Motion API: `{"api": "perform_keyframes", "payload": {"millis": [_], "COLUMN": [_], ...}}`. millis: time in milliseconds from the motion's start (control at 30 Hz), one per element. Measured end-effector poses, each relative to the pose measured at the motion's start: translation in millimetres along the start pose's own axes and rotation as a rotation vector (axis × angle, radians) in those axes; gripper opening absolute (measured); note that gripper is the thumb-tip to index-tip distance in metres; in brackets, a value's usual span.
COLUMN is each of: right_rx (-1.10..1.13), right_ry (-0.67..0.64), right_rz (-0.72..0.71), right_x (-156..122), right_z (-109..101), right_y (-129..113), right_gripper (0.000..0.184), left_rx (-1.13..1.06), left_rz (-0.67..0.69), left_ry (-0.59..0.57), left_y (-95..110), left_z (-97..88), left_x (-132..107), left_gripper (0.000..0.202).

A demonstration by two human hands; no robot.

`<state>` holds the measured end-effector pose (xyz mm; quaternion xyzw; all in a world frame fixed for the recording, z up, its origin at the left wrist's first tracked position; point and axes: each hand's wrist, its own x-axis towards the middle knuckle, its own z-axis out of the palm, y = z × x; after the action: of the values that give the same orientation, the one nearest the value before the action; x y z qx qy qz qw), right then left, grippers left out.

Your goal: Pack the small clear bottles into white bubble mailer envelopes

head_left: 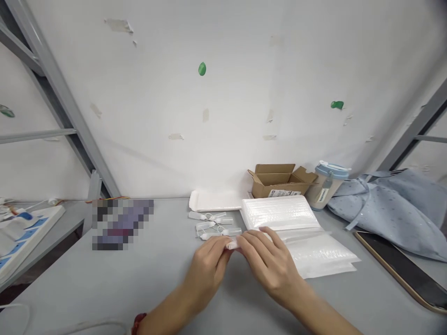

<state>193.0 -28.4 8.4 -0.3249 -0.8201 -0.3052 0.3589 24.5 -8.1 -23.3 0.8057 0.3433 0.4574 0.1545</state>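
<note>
My left hand (206, 270) and my right hand (268, 260) meet over the grey table (104, 288), and both pinch one small clear plastic piece (233, 244) between their fingertips. Just beyond the fingers lie several similar small clear plastic pieces (213, 224) loose on the table. Right of my hands lies a stack of white bubble-wrap bags (279, 211), and another pile of white bags (321, 256) sits closer to me, partly under my right hand.
A flat white envelope (214, 201) lies by the wall. An open cardboard box (279, 180) and a lidded cup (328, 184) stand at the back right. Light blue cloth (394, 209) and a dark tablet (401, 265) are at the right. A white power strip (24, 232) is left.
</note>
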Motion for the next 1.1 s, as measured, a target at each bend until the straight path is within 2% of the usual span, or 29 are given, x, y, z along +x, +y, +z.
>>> {"api": "perform_keyframes", "payload": {"millis": [100,267,367,500,600,700,833,1100], "right_rx": [-0.076,-0.285,-0.362,-0.398,-0.394,-0.38,-0.336,-0.333], "right_ry": [0.076,0.211,0.17,0.044,-0.069,-0.165,-0.246,-0.288], "right_rz": [0.107,0.214,0.27,0.35,0.373,0.404,0.474,0.482], "right_x": [2,8,6,-6,-17,-24,-27,-28], "right_z": [-2,-7,-8,0,8,14,16,18], "right_y": [7,30,48,70,81,86,85,84], "right_gripper": [0.016,0.026,0.019,0.01,0.013,0.018,0.024,0.023], "left_rx": [-0.055,-0.329,-0.567,-0.794,-0.831,-0.832,-0.837,-0.796], "left_rz": [-0.151,-0.427,-0.61,-0.839,-0.88,-0.904,-0.891,-0.888], "left_ry": [0.011,-0.076,-0.181,-0.228,-0.243,-0.25,-0.276,-0.169], "left_y": [7,22,25,12,-1,-9,-11,-18], "left_z": [1.5,4.1,13.1,35.3,50.9,58.3,56.8,54.3], "left_x": [7,42,69,94,105,112,116,115], "left_gripper": [0.021,0.031,0.029,0.028,0.026,0.026,0.024,0.025]}}
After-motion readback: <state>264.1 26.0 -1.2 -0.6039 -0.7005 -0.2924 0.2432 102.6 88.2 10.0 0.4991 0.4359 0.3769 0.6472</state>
